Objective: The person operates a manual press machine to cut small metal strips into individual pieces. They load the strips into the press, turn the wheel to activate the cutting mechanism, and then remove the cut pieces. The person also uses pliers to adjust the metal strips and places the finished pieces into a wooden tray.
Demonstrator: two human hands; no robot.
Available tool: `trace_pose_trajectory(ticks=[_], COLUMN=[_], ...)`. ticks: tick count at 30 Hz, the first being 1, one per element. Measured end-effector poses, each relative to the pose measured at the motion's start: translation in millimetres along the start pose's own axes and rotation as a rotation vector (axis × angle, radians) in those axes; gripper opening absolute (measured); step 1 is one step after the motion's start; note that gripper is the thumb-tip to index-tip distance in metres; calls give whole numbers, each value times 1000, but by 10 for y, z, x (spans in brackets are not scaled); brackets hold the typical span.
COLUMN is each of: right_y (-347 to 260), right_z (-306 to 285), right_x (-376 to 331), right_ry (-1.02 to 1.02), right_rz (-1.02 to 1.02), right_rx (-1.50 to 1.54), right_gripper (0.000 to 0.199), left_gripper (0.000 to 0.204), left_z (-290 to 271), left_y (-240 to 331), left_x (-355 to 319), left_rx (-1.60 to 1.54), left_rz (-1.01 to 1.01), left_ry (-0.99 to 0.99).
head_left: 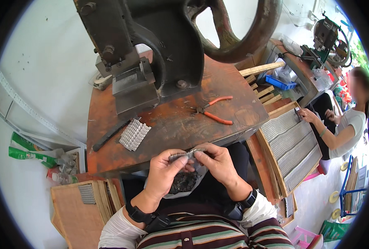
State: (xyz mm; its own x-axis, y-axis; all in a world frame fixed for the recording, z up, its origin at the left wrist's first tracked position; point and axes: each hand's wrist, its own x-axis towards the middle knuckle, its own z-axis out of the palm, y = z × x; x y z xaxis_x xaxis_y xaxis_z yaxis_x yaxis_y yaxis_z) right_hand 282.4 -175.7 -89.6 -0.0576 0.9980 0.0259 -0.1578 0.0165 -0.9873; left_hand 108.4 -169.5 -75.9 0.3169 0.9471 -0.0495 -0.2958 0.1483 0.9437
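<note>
My left hand (168, 169) and my right hand (219, 165) meet just off the near edge of the worn wooden bench. Between their thumbs and fingers they pinch a short grey metal strip (187, 154); fingers partly cover it. Below them, a pale plastic bag (197, 180) holds small dark metal pieces (182, 183). On the bench to the left lies a slab of rows of silvery metal links (135, 135), beside a dark bar-shaped tool (112, 135). Pliers with orange handles (218, 110) rest farther right, jaws toward the left.
A heavy dark press (163, 54) with a large wheel stands on the bench (243, 103). At right, a person (345, 128) reaches over a wooden tray (271, 159) of metal strips (290, 141). Wooden boards (74, 211) stand at lower left. A blue bin (280, 83) sits behind.
</note>
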Motion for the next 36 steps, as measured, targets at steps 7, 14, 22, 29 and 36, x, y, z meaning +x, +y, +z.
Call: trace_pose_trajectory(ticks=[7, 14, 22, 29, 36], right_y=[-174, -56, -33, -49, 15], right_z=[78, 379, 324, 278, 228], right_x=[274, 615, 868, 985, 945], right_ry=[-37, -153, 21, 211, 207], right_rz=[-342, -655, -500, -488, -672], right_rx=[-566, -913, -958, -1048, -896], right_gripper=[15, 15, 12, 27, 19], left_gripper=[20, 16, 46, 60, 61], left_z=[-229, -557, -979, -964, -1000], left_y=[156, 109, 273, 261, 266], left_x=[101, -79, 119, 204, 270], left_rx=[1021, 1339, 1427, 1538, 1103], left_rz=[723, 753, 719, 487, 488], left_ry=[238, 379, 623, 544, 557])
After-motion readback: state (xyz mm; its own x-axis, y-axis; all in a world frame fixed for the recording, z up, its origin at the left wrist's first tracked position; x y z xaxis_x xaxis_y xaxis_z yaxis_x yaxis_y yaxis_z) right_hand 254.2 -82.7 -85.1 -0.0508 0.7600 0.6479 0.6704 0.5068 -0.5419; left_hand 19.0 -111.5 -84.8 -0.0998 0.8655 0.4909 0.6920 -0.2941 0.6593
